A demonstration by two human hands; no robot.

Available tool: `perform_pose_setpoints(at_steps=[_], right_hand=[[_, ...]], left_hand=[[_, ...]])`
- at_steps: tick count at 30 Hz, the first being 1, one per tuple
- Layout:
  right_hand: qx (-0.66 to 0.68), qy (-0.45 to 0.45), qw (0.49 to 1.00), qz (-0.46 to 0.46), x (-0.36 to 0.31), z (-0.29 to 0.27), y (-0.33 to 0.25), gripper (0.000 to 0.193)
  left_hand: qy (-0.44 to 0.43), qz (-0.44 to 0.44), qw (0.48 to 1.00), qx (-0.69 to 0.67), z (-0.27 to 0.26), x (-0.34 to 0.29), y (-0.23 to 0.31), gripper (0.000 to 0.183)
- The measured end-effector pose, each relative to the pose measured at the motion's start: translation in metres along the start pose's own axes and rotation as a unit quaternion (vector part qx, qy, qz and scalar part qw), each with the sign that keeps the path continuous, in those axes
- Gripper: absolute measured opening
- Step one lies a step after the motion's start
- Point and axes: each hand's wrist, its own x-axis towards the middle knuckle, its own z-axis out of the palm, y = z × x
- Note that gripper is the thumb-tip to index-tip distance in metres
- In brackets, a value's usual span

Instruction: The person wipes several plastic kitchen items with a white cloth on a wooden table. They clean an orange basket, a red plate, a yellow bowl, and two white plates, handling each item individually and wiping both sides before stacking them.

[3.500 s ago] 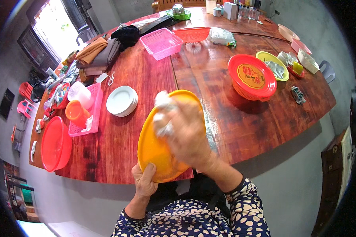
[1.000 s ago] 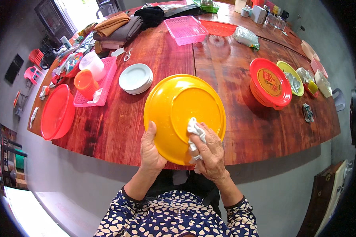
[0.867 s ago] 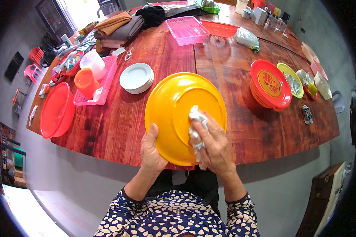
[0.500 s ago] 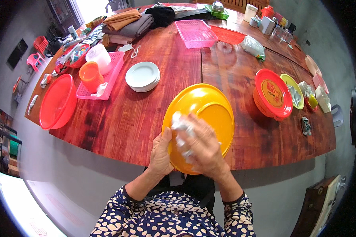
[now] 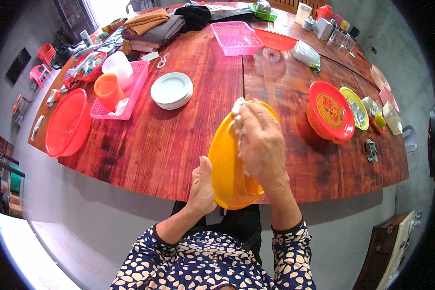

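Note:
A yellow plastic basin [image 5: 227, 164] is held tilted above the table's near edge, its outer side partly in view. My left hand [image 5: 202, 189] grips its lower left side, thumb pointing up and the other fingers mostly hidden. My right hand [image 5: 266, 145] presses a crumpled white cloth [image 5: 238, 107] against the basin close to its far rim. Most of the cloth is covered by my right fingers. Beyond my left hand, a short stack of white plates [image 5: 171, 89] stands on the table.
At left are a red basin [image 5: 68, 124] and a pink basket [image 5: 130, 108] with an orange cup [image 5: 108, 91]. A red lidded basket [image 5: 331, 111] and a light green bowl [image 5: 354, 107] stand at right. Farther back are another pink basket [image 5: 237, 38] and folded cloths [image 5: 154, 34].
The basin has turned from showing its round base to a steeper tilt. My right hand has moved up and right with the cloth, toward the far rim. My left hand keeps its side.

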Motion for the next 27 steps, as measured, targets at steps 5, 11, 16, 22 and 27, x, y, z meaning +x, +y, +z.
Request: perform_pose_setpoints(at_steps=[5,11,16,22,27], right_hand=[[0.015,-0.049,0.989,-0.142,-0.032,0.01,-0.031,0.031],[0.054,-0.066,0.973,-0.216,-0.09,0.014,-0.027,0.029],[0.043,-0.039,0.971,-0.234,-0.134,0.016,-0.007,0.023],[0.015,-0.012,0.982,-0.189,-0.08,0.013,-0.03,0.029],[0.103,0.019,0.992,-0.067,-0.02,0.016,-0.02,0.035]], left_hand=[[0.11,0.032,0.993,0.009,-0.004,0.008,0.003,0.073],[0.145,0.042,0.985,-0.087,-0.022,0.013,0.011,0.063],[0.117,0.06,0.977,-0.171,-0.012,0.016,0.022,0.06],[0.12,0.012,0.992,-0.029,-0.014,0.004,0.014,0.068],[0.089,0.041,0.995,0.03,0.003,-0.003,0.013,0.063]])
